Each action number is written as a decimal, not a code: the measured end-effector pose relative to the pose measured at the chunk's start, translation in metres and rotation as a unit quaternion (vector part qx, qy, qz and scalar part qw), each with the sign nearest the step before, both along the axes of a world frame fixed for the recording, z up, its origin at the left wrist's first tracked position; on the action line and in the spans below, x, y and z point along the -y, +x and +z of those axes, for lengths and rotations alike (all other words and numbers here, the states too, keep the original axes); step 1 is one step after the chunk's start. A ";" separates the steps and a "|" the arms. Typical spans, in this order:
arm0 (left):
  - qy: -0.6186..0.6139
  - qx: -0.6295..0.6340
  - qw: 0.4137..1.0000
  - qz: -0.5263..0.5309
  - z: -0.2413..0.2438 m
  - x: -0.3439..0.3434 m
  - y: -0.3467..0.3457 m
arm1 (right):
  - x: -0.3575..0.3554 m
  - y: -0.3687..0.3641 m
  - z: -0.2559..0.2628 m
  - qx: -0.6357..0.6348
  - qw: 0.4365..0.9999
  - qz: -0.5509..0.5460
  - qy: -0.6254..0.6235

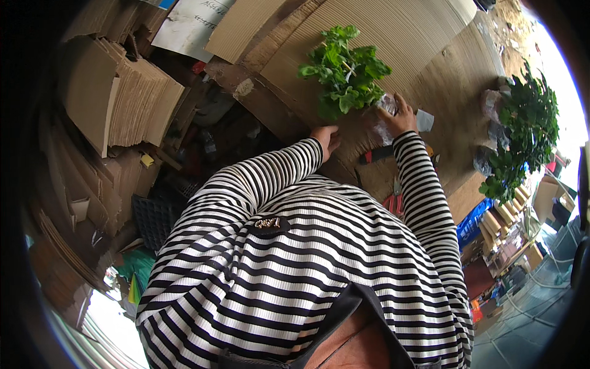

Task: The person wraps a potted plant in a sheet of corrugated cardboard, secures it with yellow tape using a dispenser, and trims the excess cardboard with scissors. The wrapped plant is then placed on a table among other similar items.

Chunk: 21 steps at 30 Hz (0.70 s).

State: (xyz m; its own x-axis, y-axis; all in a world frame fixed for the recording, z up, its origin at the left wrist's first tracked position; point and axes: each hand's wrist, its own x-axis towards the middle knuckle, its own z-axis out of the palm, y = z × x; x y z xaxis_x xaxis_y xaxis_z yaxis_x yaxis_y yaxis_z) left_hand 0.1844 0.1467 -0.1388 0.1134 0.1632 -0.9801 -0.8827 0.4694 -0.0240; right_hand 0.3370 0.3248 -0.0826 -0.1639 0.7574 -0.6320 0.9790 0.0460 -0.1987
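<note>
A leafy green plant (345, 69) lies on corrugated cardboard (392, 32) over a wooden table. Its root end, wrapped in clear plastic (385, 131), points towards my right hand (400, 115), whose fingers and thumb are on the wrap. Below the leaves, my left hand (328, 140) is held with bent fingers and nothing visible in it. A small whitish square piece (425, 120) lies right of my right hand. Between my forearms are a dark tool handle with a red end (375, 155) and red-handled scissors (393, 203), partly hidden by my sleeve.
Several more leafy plants with wrapped root ends (521, 133) stand along the table's right side. Stacked cardboard sheets (133, 97) fill the left, with a black plastic tray (152, 221) below them. A sheet bearing writing (184, 27) lies at the upper left.
</note>
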 end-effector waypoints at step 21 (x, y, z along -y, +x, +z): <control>0.002 0.000 0.999 0.038 0.001 -0.003 0.001 | -0.011 0.004 0.001 -0.081 0.996 -0.009 -0.037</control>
